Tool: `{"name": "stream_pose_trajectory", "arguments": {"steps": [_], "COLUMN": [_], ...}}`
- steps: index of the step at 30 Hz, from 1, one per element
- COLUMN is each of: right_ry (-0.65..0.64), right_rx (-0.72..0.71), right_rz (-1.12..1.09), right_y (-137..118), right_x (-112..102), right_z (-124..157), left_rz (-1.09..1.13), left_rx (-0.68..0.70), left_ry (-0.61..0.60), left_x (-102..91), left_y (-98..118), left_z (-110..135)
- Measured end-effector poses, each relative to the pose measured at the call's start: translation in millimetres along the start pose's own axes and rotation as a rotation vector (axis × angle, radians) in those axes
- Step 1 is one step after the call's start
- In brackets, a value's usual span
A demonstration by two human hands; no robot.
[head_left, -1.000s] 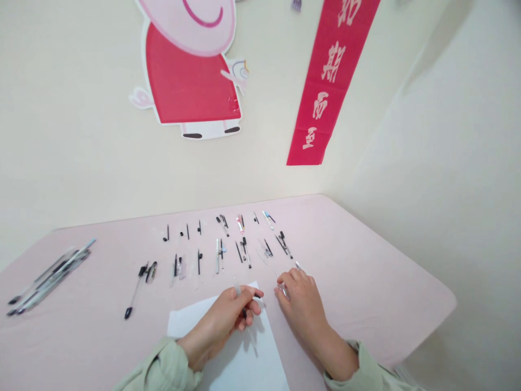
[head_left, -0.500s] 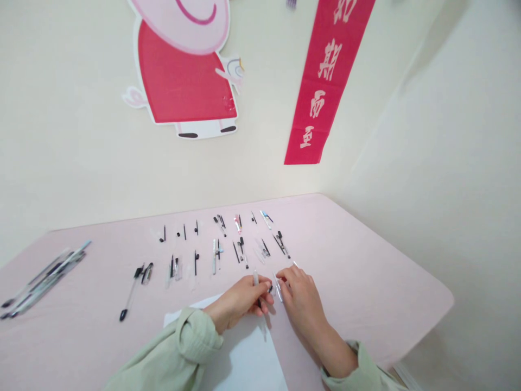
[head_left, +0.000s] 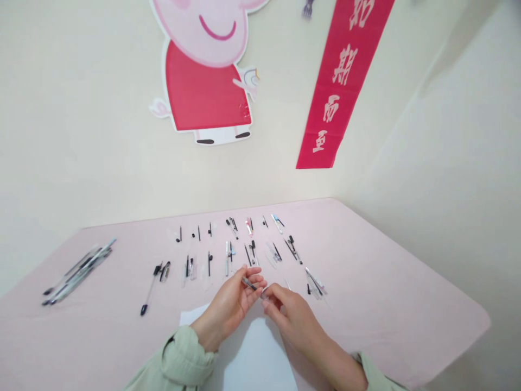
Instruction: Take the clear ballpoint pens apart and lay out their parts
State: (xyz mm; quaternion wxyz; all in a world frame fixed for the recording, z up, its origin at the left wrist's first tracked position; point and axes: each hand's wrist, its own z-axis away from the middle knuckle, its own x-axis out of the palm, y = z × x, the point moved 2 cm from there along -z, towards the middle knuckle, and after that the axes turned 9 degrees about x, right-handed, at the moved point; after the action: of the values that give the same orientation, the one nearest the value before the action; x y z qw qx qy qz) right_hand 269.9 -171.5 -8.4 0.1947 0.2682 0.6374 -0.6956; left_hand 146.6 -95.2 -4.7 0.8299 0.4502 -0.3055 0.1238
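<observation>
My left hand (head_left: 232,304) and my right hand (head_left: 288,315) meet over the pink table (head_left: 386,282), just above a white sheet of paper (head_left: 248,347). The left fingers pinch a small dark pen part (head_left: 249,284) that slants toward the right hand. The right fingertips are pinched together at its lower end, near a tiny clear piece. Pen parts lie in rows (head_left: 232,244) just beyond both hands. A small group of parts (head_left: 314,282) lies to the right of my right hand.
A bundle of whole pens (head_left: 77,271) lies at the table's left. One black-capped pen (head_left: 150,290) lies left of the rows. A cartoon pig cutout (head_left: 207,70) and a red banner (head_left: 342,81) hang on the wall behind.
The hands have lifted slightly and come together, both now pinching the small pen part. Some parts now lie on the table to the right of my right hand. The camera tilted a little.
</observation>
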Motion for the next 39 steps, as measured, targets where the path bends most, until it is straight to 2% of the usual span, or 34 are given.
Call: {"name": "stream_pose_trajectory", "arguments": {"steps": [2, 8, 14, 16, 18, 21, 27, 30, 34, 36, 39], "right_ry": [-0.025, 0.043, 0.072, 0.08, 0.083, 0.067, 0.064, 0.056, 0.051, 0.056, 0.057], "right_rx": [0.029, 0.063, 0.089, 0.093, 0.102, 0.115, 0.093, 0.095, 0.097, 0.096, 0.104], "right_rz": [-0.062, -0.098, -0.093, -0.103, -0.114, -0.128, -0.14, -0.15, -0.155, -0.165, -0.181], "right_y": [0, 9, 14, 14, 13, 12, 9, 9, 10, 11, 11], "right_x": [3, 2, 0, -1, -1, -2, -2, -2, -2, -2, -1], "right_z": [-3, -3, -2, -2, -2, -1, 0, 0, 1, 0, 0], "left_rz": [-0.012, -0.061, 0.027, -0.005, -0.115, -0.286, -0.49, -0.491, -0.4, -0.368, -0.394], "left_rx": [0.023, 0.082, 0.275, 0.331, 0.327, 0.248, 0.225, 0.252, 0.327, 0.319, 0.26], "left_ry": [0.003, 0.0, 0.188, 0.209, 0.142, -0.016, -0.129, -0.125, -0.029, -0.012, -0.061], "left_x": [0.1, -7.7, -23.9, -29.2, -31.2, -27.4, -15.1, -17.0, -25.6, -27.2, -23.7], "left_y": [0, 8, 35, 39, 38, 31, 23, 24, 27, 27, 26], "left_z": [3, 0, -13, -14, -13, -6, 4, 0, -6, -6, -2]}}
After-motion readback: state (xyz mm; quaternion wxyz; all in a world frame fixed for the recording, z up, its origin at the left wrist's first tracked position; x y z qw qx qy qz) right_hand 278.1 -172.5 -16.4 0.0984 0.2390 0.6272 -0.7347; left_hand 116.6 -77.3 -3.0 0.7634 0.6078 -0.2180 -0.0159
